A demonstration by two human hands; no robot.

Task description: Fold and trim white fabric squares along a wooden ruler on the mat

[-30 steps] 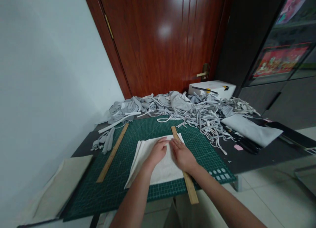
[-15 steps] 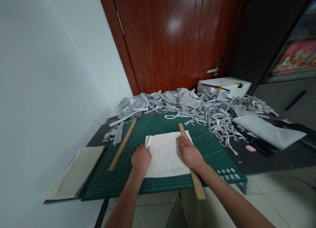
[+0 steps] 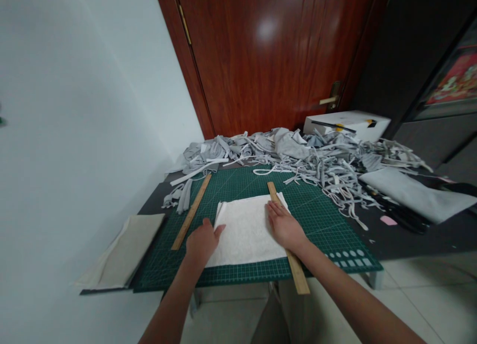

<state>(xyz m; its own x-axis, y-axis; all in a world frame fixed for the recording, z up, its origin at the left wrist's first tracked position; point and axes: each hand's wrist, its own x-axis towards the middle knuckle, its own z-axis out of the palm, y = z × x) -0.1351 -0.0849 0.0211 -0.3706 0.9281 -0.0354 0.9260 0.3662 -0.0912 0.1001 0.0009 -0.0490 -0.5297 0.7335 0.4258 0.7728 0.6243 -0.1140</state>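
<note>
White folded cloth (image 3: 248, 230) is found lying flat near the middle of the green cutting mat (image 3: 328, 220), its layered edges showing at the 9 o'clock side. The right hand (image 3: 283, 226) is laid open and palm down across the cloth's 3 o'clock edge, where a wooden ruler (image 3: 286, 237) runs along that edge and overhangs the table toward 6 o'clock; the flat hand appears to pin cloth and ruler together so that neither shifts. The left hand (image 3: 202, 240) is placed at the cloth's 8 o'clock corner, fingers loosely spread, the thumb touching the folded edge; nothing is gripped by it, and the pose is judged to be one of steadying or squaring the stack. A second wooden ruler (image 3: 191, 211) is noted lying apart on the mat at 10 o'clock from the cloth, untouched. A heap of grey fabric strips (image 3: 298, 160) is spread along the far side of the table at 12 to 2 o'clock, spilling onto the mat's far edge. A grey fabric sheet (image 3: 417, 194) is recorded at 3 o'clock, a beige folded cloth (image 3: 126, 249) off the mat at 8 o'clock, and a white box (image 3: 346, 125) against the door (image 3: 268, 56) behind the heap.
</note>
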